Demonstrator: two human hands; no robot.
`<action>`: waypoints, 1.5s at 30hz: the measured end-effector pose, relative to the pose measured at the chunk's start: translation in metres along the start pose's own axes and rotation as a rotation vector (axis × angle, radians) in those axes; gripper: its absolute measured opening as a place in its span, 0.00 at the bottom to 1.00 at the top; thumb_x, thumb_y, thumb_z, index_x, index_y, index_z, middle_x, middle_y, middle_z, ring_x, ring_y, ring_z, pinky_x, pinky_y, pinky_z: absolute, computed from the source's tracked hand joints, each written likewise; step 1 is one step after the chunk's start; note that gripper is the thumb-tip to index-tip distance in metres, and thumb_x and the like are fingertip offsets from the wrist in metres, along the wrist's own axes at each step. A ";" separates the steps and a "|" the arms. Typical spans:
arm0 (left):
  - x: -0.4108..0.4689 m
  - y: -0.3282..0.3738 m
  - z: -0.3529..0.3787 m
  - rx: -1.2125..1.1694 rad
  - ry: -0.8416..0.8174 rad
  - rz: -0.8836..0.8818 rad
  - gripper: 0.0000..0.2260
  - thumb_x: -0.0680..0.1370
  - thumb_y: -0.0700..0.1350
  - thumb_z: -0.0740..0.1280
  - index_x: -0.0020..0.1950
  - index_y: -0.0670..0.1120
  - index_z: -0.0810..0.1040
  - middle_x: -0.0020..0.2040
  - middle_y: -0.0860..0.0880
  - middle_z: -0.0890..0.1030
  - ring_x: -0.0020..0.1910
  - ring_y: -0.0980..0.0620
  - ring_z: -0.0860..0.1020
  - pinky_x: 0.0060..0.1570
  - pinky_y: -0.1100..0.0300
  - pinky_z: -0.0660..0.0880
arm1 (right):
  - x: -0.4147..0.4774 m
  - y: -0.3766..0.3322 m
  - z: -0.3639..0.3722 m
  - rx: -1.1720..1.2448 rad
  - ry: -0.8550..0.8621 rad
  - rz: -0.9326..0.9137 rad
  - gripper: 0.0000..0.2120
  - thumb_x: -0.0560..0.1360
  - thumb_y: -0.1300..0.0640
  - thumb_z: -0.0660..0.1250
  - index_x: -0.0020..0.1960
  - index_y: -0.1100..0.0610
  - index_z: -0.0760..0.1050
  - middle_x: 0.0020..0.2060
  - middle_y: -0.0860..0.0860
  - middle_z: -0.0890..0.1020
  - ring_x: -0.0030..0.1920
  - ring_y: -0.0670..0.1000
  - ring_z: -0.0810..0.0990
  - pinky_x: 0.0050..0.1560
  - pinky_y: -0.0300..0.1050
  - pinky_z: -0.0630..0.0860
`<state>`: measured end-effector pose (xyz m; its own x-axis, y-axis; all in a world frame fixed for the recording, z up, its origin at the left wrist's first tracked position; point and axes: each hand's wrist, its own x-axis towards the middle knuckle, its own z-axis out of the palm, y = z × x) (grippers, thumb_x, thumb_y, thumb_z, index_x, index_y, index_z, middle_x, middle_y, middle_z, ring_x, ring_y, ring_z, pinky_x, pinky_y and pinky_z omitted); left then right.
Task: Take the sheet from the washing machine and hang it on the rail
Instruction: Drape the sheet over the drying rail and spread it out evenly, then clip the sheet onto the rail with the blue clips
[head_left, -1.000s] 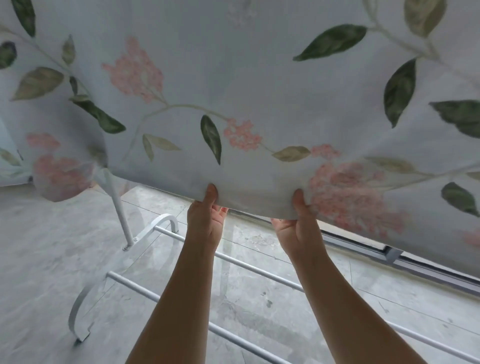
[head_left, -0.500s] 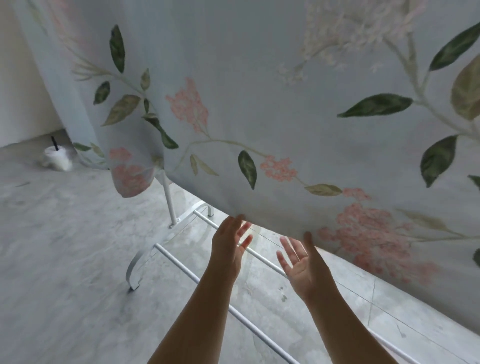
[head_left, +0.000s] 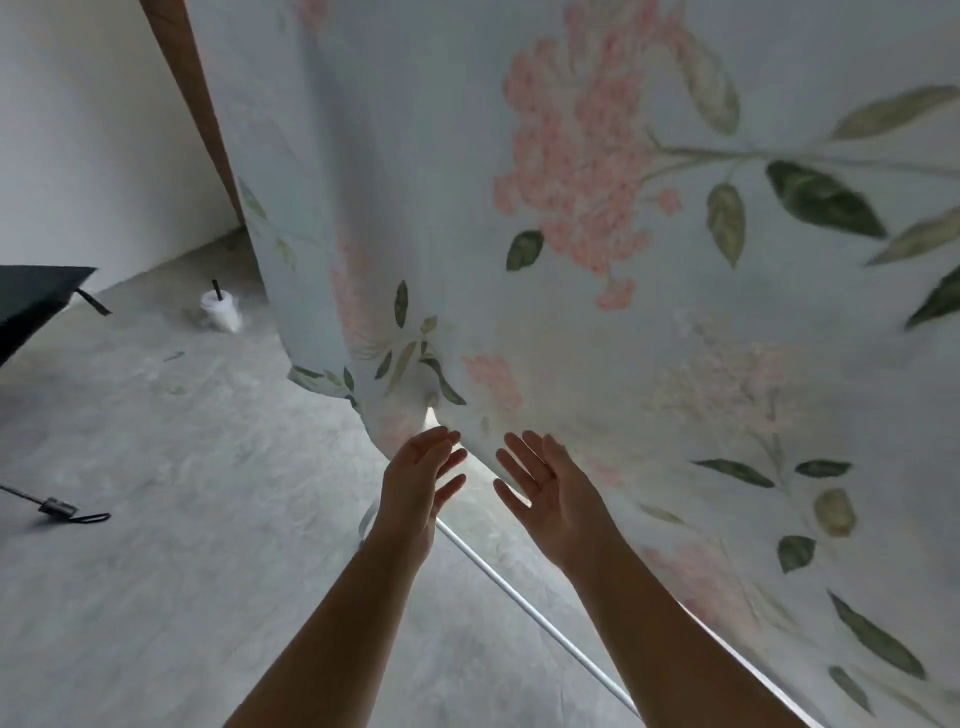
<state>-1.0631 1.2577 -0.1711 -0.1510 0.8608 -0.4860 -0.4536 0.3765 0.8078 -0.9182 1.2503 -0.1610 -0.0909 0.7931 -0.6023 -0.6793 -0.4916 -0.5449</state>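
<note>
I am holding my left hand (head_left: 421, 480) and right hand (head_left: 553, 499) up at the centre of the frame, fingers straight and spread, gripping nothing. The floral sheet (head_left: 597, 338) is hanging across the upper right, its lower edge by my fingertips, with the white rail (head_left: 511, 582) below.

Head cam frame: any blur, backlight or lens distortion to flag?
Head view: the sheet is backlit, with daylight glowing through it and flaring at the hem above the left hand. Head view: the leaf print at far right and the white cup look motion-smeared, while the right hand is fairly sharp. Head view: the wooden post leans, probably wide-angle distortion.
</note>
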 end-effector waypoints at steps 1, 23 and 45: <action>-0.008 0.029 0.004 0.007 -0.028 0.006 0.04 0.78 0.40 0.65 0.51 0.46 0.77 0.53 0.47 0.81 0.55 0.48 0.79 0.56 0.51 0.75 | -0.009 -0.012 0.027 -0.005 -0.024 0.001 0.14 0.79 0.53 0.60 0.62 0.57 0.72 0.59 0.53 0.80 0.60 0.53 0.78 0.55 0.52 0.75; -0.135 0.353 0.038 -0.143 -0.181 0.385 0.07 0.78 0.34 0.60 0.45 0.43 0.76 0.40 0.45 0.80 0.40 0.49 0.79 0.50 0.53 0.76 | -0.209 -0.172 0.287 -0.295 -0.299 -0.522 0.09 0.79 0.62 0.58 0.52 0.58 0.77 0.53 0.53 0.83 0.56 0.54 0.80 0.50 0.48 0.76; 0.060 0.506 -0.016 -0.065 -0.280 0.385 0.09 0.78 0.34 0.61 0.44 0.46 0.76 0.40 0.49 0.80 0.40 0.54 0.77 0.41 0.62 0.75 | -0.109 -0.151 0.491 -0.658 0.169 -0.974 0.12 0.75 0.65 0.66 0.45 0.48 0.78 0.47 0.46 0.83 0.46 0.38 0.80 0.55 0.40 0.76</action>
<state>-1.3154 1.4946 0.2033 -0.0804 0.9960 -0.0393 -0.4665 -0.0027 0.8845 -1.1631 1.4142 0.2733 0.3879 0.9020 0.1895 0.1004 0.1631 -0.9815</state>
